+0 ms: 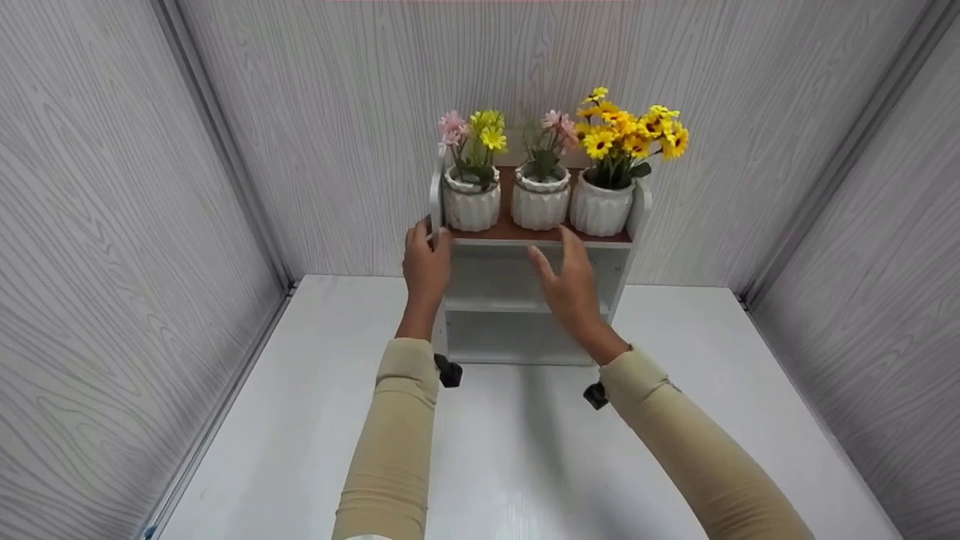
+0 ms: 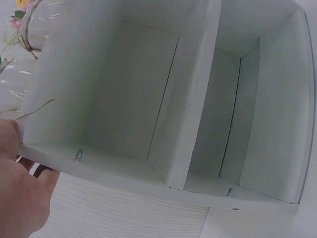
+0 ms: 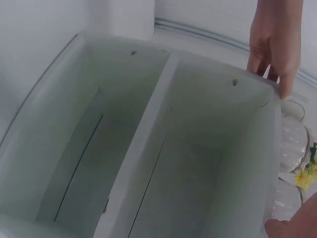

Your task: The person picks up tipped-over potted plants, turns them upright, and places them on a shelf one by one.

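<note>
A small white shelf unit [image 1: 525, 308] with a brown top board stands against the back wall. On that top stand three white ribbed flowerpots: the left pot [image 1: 472, 208] with pink and yellow flowers, the middle pot [image 1: 541, 204] with pink flowers, the right pot [image 1: 602, 208] with yellow flowers. My left hand [image 1: 427, 268] grips the unit's left side panel just under the top, thumb in front, as the left wrist view also shows. My right hand [image 1: 574, 289], thumb and fingers spread, is at the top board's front edge below the middle pot; contact is unclear.
The two lower compartments face forward, with small metal pegs [image 2: 79, 154] on their side wall. White table surface [image 1: 510, 450] lies in front. Grey wood-grain walls [image 1: 337, 150] enclose the back and both sides. Dark wrist cameras [image 1: 448, 370] hang by the cuffs.
</note>
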### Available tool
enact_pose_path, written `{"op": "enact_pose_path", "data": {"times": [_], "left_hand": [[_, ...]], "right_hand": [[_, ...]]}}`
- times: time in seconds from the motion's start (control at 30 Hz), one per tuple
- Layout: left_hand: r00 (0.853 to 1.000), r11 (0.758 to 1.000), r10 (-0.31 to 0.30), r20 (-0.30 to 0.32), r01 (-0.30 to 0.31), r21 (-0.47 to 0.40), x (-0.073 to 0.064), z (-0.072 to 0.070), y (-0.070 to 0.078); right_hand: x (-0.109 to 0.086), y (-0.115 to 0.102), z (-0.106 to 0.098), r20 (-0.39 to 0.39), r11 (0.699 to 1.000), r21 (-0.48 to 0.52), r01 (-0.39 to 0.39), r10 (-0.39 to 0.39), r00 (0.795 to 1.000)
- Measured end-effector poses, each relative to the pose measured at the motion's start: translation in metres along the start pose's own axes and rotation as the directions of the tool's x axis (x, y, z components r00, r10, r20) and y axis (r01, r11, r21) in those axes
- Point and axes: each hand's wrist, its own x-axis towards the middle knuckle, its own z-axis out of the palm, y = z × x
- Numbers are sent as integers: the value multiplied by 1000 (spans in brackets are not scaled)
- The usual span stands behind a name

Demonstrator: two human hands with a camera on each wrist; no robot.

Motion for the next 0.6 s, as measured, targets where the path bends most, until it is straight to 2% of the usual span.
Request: {"op": "enact_pose_path", "data": {"times": [0.27, 0.4, 0.6], "left_hand": [[1000, 1000, -6, -9, 6, 27, 3, -5, -3], [1000, 1000, -12, -7, 12, 24, 1, -4, -4], [1000, 1000, 25, 17, -25, 3, -9, -12, -4]], "right_hand": [[-17, 24, -38, 26, 991, -108, 81, -79, 997], [-24, 29, -53, 89, 980, -165, 109, -95, 991], [-31, 31, -73, 210, 946, -277, 169, -112, 971]]}}
